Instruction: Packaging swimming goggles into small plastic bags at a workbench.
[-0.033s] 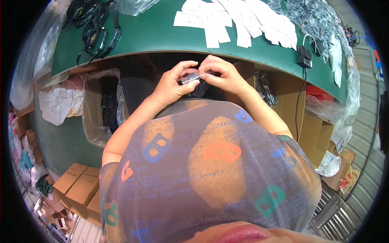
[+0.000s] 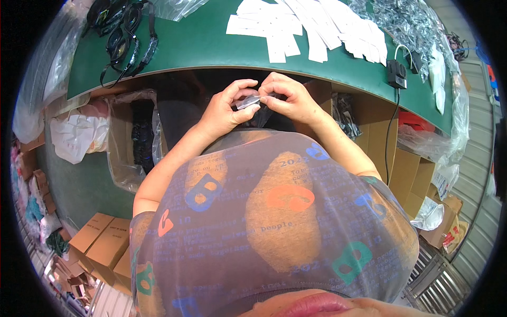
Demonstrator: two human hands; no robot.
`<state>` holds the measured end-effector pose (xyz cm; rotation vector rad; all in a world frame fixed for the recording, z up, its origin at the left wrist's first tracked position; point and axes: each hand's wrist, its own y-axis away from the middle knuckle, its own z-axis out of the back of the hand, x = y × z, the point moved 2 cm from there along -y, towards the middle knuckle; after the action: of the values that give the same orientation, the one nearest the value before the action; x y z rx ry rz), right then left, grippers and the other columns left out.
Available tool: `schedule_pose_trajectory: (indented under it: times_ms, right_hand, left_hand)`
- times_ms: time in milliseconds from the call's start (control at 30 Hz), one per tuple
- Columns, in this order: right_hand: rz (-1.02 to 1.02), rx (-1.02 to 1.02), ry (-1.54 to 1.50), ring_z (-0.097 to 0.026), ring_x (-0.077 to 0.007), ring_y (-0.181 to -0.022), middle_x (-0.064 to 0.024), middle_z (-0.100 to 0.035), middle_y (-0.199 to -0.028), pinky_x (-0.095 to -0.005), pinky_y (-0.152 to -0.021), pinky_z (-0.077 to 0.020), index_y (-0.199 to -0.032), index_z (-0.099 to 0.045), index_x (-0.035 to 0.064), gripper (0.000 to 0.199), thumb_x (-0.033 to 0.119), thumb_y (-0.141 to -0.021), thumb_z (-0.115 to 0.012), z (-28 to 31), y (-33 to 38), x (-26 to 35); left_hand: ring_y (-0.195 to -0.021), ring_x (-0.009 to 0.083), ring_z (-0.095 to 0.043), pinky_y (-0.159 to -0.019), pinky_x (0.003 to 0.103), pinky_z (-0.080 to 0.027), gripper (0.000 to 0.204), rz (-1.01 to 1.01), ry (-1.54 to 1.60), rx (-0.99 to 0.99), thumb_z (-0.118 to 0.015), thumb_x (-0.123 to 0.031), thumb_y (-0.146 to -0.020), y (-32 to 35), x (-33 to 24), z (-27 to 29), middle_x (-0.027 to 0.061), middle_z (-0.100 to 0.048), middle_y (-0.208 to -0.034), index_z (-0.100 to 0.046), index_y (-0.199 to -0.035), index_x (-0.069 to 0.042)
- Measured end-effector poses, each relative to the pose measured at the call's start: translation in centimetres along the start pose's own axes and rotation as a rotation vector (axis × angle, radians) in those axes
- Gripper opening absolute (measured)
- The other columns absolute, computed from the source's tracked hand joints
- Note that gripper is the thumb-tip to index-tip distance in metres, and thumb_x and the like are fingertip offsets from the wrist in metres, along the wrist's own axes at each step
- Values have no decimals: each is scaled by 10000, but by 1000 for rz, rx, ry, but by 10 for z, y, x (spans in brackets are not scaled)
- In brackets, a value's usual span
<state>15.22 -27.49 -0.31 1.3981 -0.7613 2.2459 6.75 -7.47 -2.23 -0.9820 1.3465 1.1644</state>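
Close to my body, below the near edge of the green table [image 2: 206,50], both hands meet on a small clear plastic bag [image 2: 247,101]. My left hand [image 2: 226,110] pinches one side of it, thumb and fingers curled round. From the other side my right hand [image 2: 289,99] grips the bag's edge between thumb and fingertips. Something dark shows beneath the plastic, but I cannot make out what it is or whether it is inside.
Black swim goggles [image 2: 119,45] lie at the table's left. White paper slips [image 2: 282,31] spread across the far middle, with a pile of clear plastic packets [image 2: 406,24] to their right. A black plug-in device [image 2: 396,74] trails a cable. Open cardboard boxes [image 2: 377,140] stand underneath.
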Motion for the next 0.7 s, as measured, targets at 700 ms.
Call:
schedule_pose_trajectory:
  times_ms: [700]
  right_hand:
    - [-42, 31, 13, -623, -198, -910, -62, -636, -953, -321, -798, -511, -976, -712, 22, 97, 65, -889, -705, -4, -7, 13]
  left_hand:
    - [-1034, 135, -669, -931, 304, -541, 439, -2, 87, -2, -850, -107, -838, 0, 13, 3, 61, -699, -1055, -542, -1147, -64]
